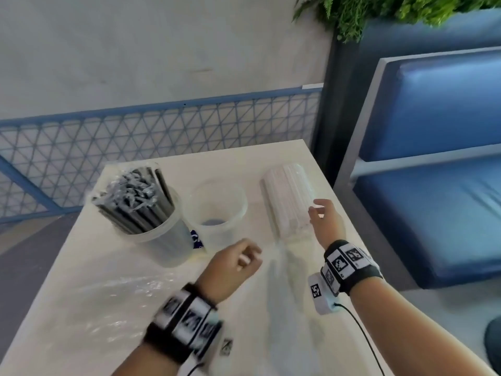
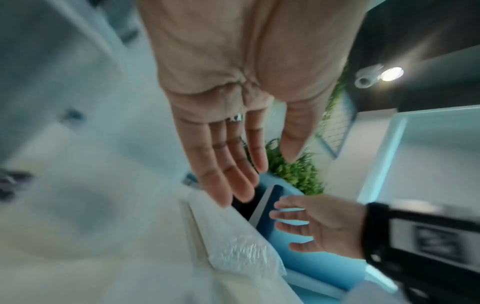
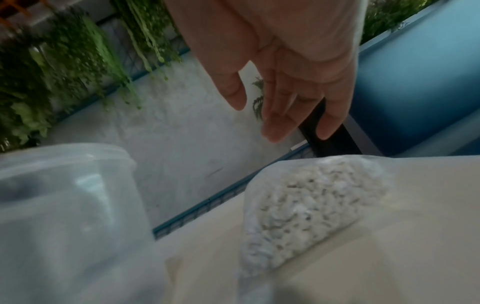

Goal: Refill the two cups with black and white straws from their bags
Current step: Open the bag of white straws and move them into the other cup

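Note:
A clear cup [image 1: 162,240] at the table's left holds several black straws [image 1: 141,204] with crinkled wrapper ends on top. Beside it, a second clear cup [image 1: 217,210] [image 3: 64,195] stands upright and holds no straws. A clear bag of white straws [image 1: 287,199] [image 3: 311,205] [image 2: 233,236] lies flat at the right. My right hand [image 1: 317,210] [image 3: 280,102] [image 2: 298,224] hovers open at the bag's right side and holds nothing. My left hand [image 1: 248,256] [image 2: 249,170] is open near the bag's loose tail, fingers straight in the left wrist view, blurred by motion.
A sheet of crumpled clear plastic [image 1: 122,294] lies on the white table [image 1: 81,253] in front of the black-straw cup. A blue padded bench [image 1: 433,185] stands close to the table's right edge. Behind are a blue mesh fence [image 1: 135,137] and green plants [image 1: 379,12].

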